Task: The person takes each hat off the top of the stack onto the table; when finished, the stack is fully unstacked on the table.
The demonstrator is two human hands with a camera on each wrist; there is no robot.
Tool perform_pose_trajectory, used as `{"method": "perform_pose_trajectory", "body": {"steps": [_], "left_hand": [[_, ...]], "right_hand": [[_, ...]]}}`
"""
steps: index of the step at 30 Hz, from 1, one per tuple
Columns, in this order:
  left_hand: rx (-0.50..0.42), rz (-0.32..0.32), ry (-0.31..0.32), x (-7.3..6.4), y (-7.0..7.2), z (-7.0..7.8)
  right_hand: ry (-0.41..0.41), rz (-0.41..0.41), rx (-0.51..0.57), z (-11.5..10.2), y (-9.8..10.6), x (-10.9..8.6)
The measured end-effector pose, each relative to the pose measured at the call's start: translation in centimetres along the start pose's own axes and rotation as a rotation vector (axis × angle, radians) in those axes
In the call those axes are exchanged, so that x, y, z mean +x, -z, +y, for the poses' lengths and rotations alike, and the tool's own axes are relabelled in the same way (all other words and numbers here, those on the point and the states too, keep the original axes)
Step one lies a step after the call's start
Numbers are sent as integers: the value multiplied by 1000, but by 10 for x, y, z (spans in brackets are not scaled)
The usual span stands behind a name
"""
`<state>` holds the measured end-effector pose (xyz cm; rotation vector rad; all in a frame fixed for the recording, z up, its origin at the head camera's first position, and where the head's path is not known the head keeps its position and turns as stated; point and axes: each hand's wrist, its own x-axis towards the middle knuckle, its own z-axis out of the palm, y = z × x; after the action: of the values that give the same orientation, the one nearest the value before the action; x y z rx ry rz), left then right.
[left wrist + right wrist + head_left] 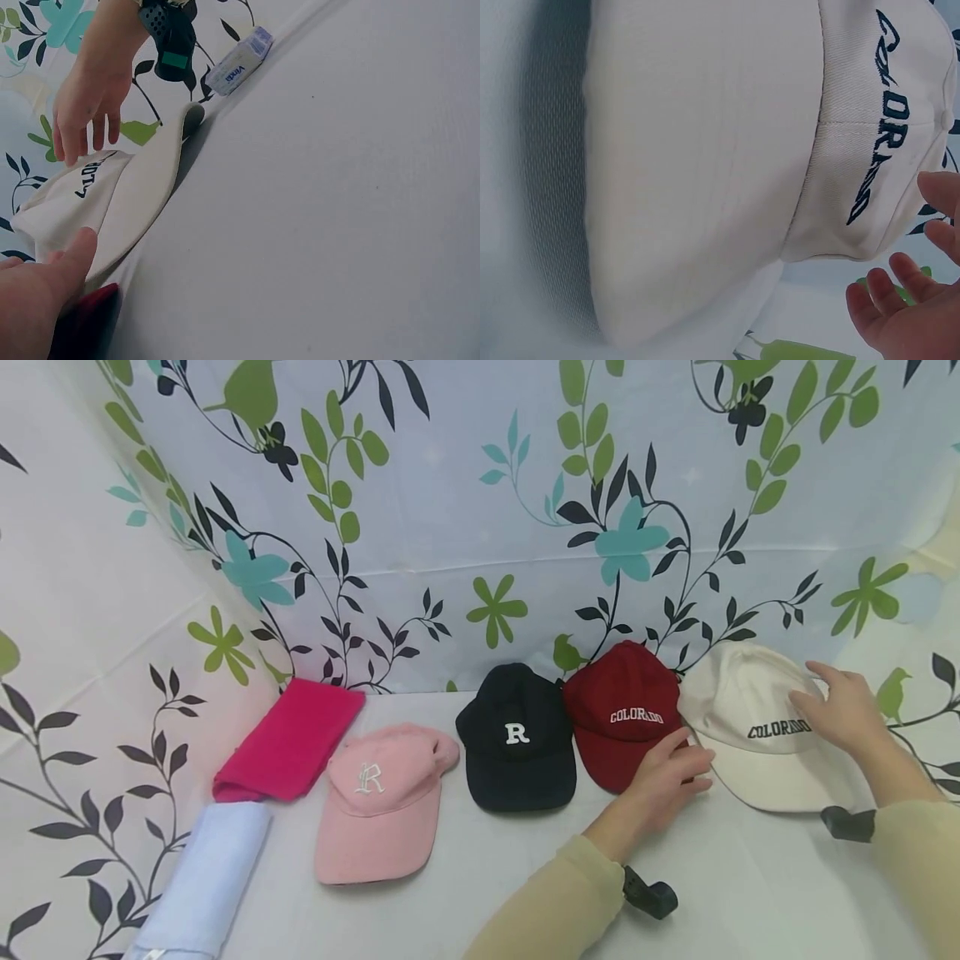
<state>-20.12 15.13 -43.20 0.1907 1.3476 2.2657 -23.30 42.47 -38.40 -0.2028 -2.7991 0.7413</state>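
A cream cap (738,697) lettered COLORADO lies at the right end of a row of caps, brim toward me. My right hand (847,710) is at the right side of its crown; in the right wrist view the fingers (885,296) are spread and loosely bent, with nothing between them. Low on the other side, my left hand (663,781) hovers by the brim's left edge, thumb and fingers relaxed. It partly covers the brim of a dark red COLORADO cap (622,693), which sits right beside the cream one.
Left of the red cap are a black cap (517,777) with an R and a pink cap (382,835). A folded magenta cloth (292,739) and a light blue one (206,877) lie further left. Patterned fabric (450,527) hangs behind. The left wrist view shows a Vinda packet (240,61).
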Motion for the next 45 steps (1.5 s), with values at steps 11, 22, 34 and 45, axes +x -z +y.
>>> {"method": "perform_pose_trajectory", "body": {"steps": [11,22,34,45], "left_hand": [[42,-10,-89,-14,14,14],[149,-80,-172,-34,49,33],[199,-117,-255,-58,82,57],[267,-94,-299,-85,112,76]], "right_hand": [[83,91,68,-14,2,-13],[187,138,76,-8,-6,-36],[289,131,87,-4,-18,-56],[390,0,-91,6,-36,-67]]}}
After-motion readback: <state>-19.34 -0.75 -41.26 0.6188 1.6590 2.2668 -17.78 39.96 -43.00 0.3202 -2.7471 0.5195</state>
